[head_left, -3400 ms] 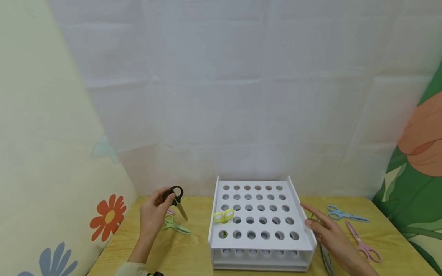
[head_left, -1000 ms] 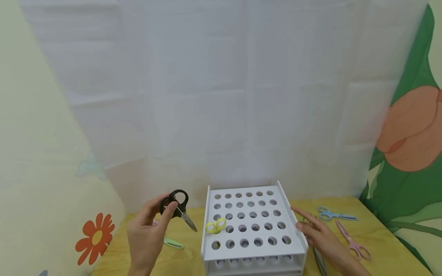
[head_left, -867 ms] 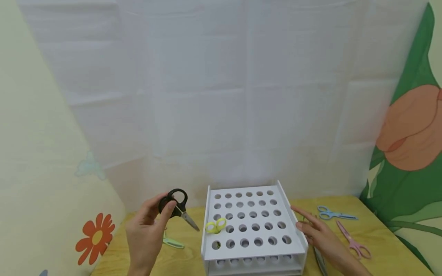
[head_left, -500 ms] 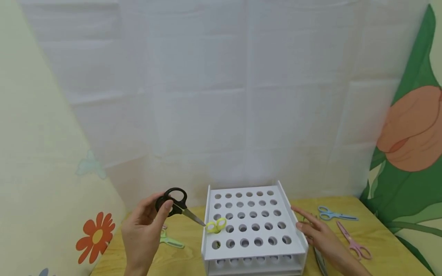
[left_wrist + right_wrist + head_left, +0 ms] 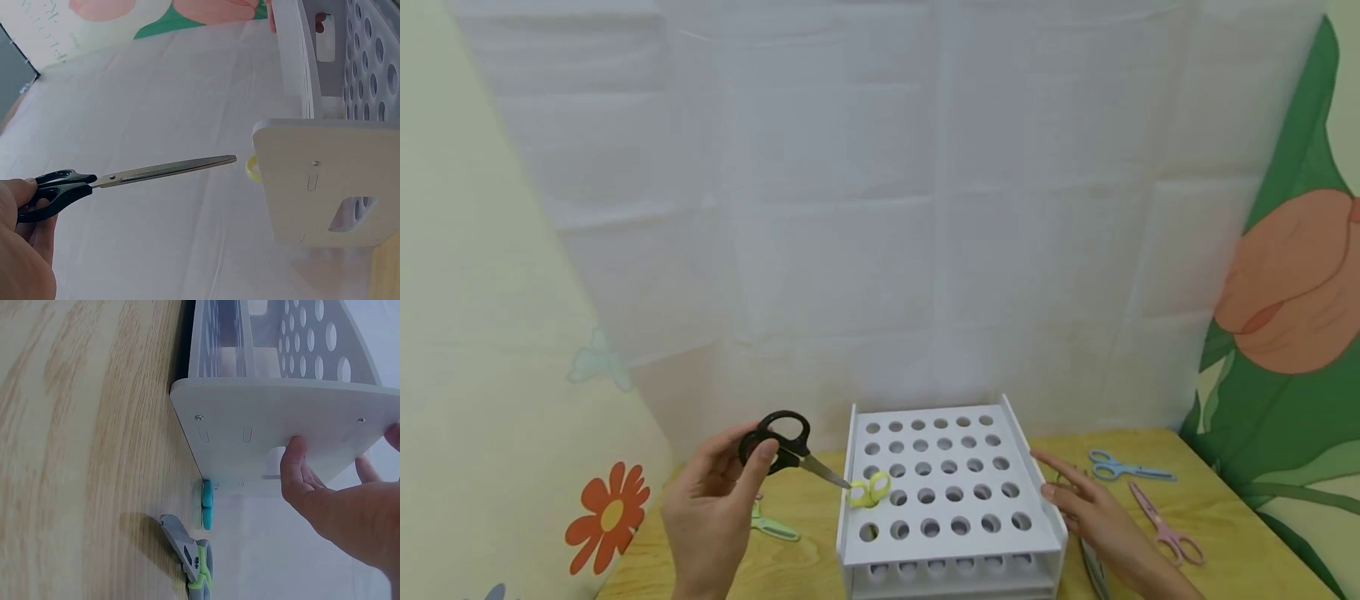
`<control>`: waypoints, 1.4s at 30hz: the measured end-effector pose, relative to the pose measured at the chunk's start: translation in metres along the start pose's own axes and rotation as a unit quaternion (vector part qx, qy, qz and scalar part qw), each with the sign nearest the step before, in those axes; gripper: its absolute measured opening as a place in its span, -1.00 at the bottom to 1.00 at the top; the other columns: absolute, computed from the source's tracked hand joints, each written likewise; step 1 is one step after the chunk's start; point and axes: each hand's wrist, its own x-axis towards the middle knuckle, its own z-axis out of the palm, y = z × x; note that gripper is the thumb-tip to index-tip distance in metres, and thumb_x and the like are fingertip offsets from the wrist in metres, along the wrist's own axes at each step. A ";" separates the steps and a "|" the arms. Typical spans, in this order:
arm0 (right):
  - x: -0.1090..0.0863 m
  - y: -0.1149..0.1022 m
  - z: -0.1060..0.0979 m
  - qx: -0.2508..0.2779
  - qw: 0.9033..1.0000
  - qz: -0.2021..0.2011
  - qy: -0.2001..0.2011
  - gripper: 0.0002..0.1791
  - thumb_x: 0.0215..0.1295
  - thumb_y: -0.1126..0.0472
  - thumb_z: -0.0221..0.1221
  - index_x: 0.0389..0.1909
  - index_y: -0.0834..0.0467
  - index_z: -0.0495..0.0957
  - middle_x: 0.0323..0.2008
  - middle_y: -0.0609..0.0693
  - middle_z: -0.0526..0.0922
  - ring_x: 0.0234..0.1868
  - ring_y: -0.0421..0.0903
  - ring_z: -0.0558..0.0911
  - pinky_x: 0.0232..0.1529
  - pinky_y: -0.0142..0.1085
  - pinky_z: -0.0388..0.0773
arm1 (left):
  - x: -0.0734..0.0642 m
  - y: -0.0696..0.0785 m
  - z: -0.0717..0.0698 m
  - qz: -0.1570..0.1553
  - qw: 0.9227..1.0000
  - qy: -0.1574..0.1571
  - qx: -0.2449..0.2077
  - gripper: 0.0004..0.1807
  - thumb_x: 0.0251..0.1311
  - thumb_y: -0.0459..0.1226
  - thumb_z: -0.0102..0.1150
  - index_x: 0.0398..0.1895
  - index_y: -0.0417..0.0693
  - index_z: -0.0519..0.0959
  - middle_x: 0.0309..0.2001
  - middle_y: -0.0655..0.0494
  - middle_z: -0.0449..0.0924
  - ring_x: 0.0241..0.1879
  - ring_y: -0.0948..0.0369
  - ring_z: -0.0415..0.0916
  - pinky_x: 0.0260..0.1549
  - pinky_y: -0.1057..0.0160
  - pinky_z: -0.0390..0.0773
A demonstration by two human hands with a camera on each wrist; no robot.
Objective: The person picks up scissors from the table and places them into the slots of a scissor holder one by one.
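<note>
Head view, my left hand [image 5: 711,508]: thumb and fingers pinch the handles of the black scissors [image 5: 791,455].
Black scissors: held up at the left of the white rack [image 5: 946,542], blades slanting down to the right, tip just by the yellow scissors [image 5: 871,497].
Yellow scissors: handles over the rack's left column of holes, second row from the front.
My right hand [image 5: 1093,508]: fingers extended, resting on the rack's right side.
Table [image 5: 808,554]: blue scissors [image 5: 1133,469] and pink scissors [image 5: 1165,532] lie right of the rack, green scissors [image 5: 777,529] left.
Left wrist view: I pinch the black handles; the blades lie together, the tip apart from the rack's side panel [image 5: 300,219].
Right wrist view: my fingers spread against the rack; gray-and-green scissors [image 5: 192,556] lie near it.
</note>
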 end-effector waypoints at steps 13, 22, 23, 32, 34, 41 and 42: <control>0.000 -0.002 0.000 -0.001 1.000 -0.006 0.000 -0.24 0.46 -0.07 0.19 0.59 -0.02 0.19 0.32 0.28 0.44 0.16 0.12 0.58 0.09 -0.02 0.58 | -0.023 0.001 0.028 -0.060 0.995 -0.046 -0.070 -0.63 0.11 -0.69 0.31 0.02 -0.44 0.62 -0.13 -0.27 0.68 -0.19 0.08 0.72 -0.25 0.22 0.68; 0.000 -0.004 -0.001 -0.002 1.000 -0.021 -0.011 -0.26 0.49 -0.05 0.18 0.60 -0.02 0.17 0.37 0.31 0.37 0.20 0.12 0.56 0.10 -0.03 0.57 | -0.034 -0.003 0.042 -0.082 0.989 -0.093 -0.085 -0.67 0.15 -0.64 0.32 0.00 -0.37 0.64 -0.14 -0.30 0.67 -0.21 0.06 0.72 -0.25 0.17 0.68; -0.001 -0.004 0.000 -0.001 1.000 -0.022 -0.012 -0.26 0.49 -0.05 0.18 0.60 -0.02 0.17 0.37 0.31 0.37 0.20 0.12 0.56 0.10 -0.03 0.57 | -0.035 -0.004 0.043 -0.080 0.988 -0.098 -0.083 -0.67 0.15 -0.63 0.33 0.00 -0.36 0.64 -0.15 -0.28 0.68 -0.22 0.07 0.72 -0.26 0.19 0.68; -0.002 -0.004 0.001 -0.002 1.000 -0.019 -0.005 -0.25 0.48 -0.06 0.18 0.59 -0.02 0.19 0.35 0.30 0.40 0.19 0.11 0.57 0.09 -0.04 0.57 | -0.050 -0.011 0.054 -0.041 0.987 -0.150 -0.049 -0.64 0.07 -0.60 0.42 -0.04 -0.23 0.68 -0.15 -0.12 0.71 -0.27 0.07 0.72 -0.26 0.24 0.68; -0.002 -0.004 0.001 -0.002 1.000 -0.014 -0.002 -0.25 0.47 -0.07 0.19 0.59 -0.04 0.20 0.35 0.28 0.41 0.18 0.10 0.57 0.09 -0.04 0.58 | -0.053 -0.011 0.055 -0.038 0.985 -0.161 -0.047 -0.63 0.07 -0.59 0.42 -0.04 -0.22 0.68 -0.13 -0.10 0.70 -0.26 0.06 0.71 -0.24 0.22 0.68; -0.003 -0.003 0.002 -0.004 1.000 -0.010 -0.001 -0.25 0.47 -0.08 0.19 0.59 -0.04 0.18 0.37 0.30 0.38 0.18 0.12 0.57 0.09 -0.03 0.58 | -0.058 -0.015 0.060 -0.012 0.976 -0.208 -0.061 -0.65 0.07 -0.60 0.42 -0.05 -0.25 0.67 -0.11 -0.12 0.70 -0.21 0.04 0.71 -0.26 0.19 0.69; -0.003 -0.003 0.002 -0.004 1.000 -0.009 0.003 -0.25 0.47 -0.08 0.19 0.59 -0.04 0.19 0.36 0.29 0.39 0.18 0.12 0.57 0.09 -0.02 0.58 | -0.059 -0.015 0.061 -0.002 0.974 -0.216 -0.061 -0.65 0.06 -0.60 0.42 -0.06 -0.25 0.67 -0.13 -0.11 0.70 -0.21 0.05 0.70 -0.27 0.19 0.69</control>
